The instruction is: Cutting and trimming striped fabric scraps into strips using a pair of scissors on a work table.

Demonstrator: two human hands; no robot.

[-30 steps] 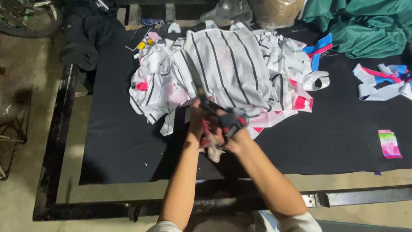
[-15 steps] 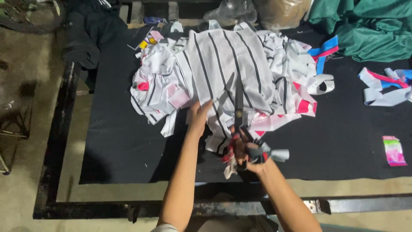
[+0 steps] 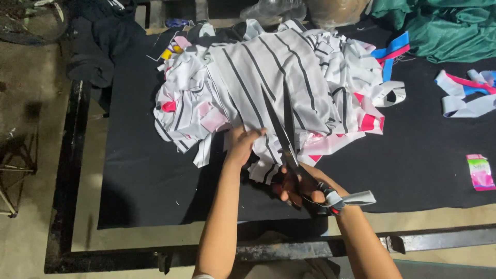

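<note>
— While the right hand [image 3: 305, 187] grips the scissors [image 3: 284, 132], blades parted toward 12 o'clock, where's the striped cloth [image 3: 274, 77]?
— On the counter [image 3: 144, 175], pinned by left-hand fingers [image 3: 243, 142]; they risk a nick.

green cloth [image 3: 444, 28], pink packet [image 3: 480, 172], blue-pink strips [image 3: 465, 93], black garment [image 3: 95, 49]

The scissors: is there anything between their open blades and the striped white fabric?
Nothing visible. The scissors in the right hand lie with open blades directly on the striped white fabric; the left hand presses the cloth beside them.
</note>
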